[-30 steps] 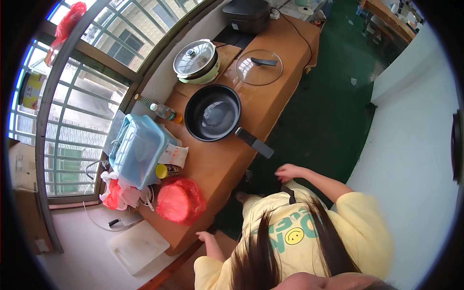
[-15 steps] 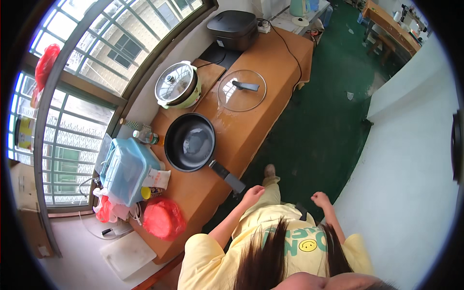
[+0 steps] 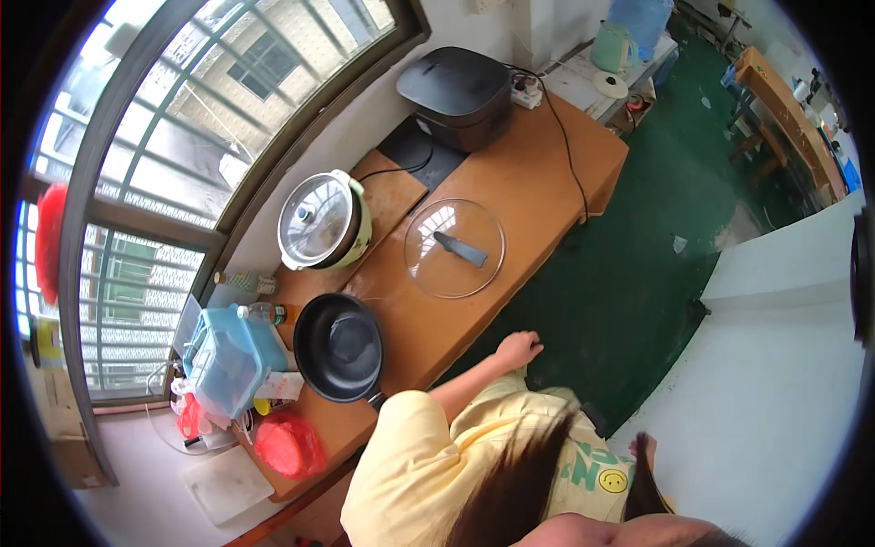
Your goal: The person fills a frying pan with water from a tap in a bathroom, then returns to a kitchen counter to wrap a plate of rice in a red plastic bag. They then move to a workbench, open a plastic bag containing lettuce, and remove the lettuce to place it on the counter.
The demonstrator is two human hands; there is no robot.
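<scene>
Left hand (image 3: 521, 351): fingers curled in, narrow, nothing visible in it, off the front edge of the brown-covered surface (image 3: 519, 201). Right hand (image 3: 643, 447): mostly behind hair and shirt; grip can't be told. Yellow sleeve (image 3: 401, 447) overlaps the handle end of a round black frying pan (image 3: 339, 351); contact unclear. Pan sits upright on the surface, looks empty. Likely risk: body turn catches the handle, pan swings or tips. Beyond it, flat clear glass lid with grey handle (image 3: 460, 251), near the front edge and nearest the left hand; a careless elbow could push it off, and glass would probably break. Further back, pale green pot with glass cover (image 3: 319, 223), well apart from hands. Farthest, boxy black appliance (image 3: 456, 96); thin black cable (image 3: 568, 146) runs over the front edge, a possible snag in passing.
</scene>
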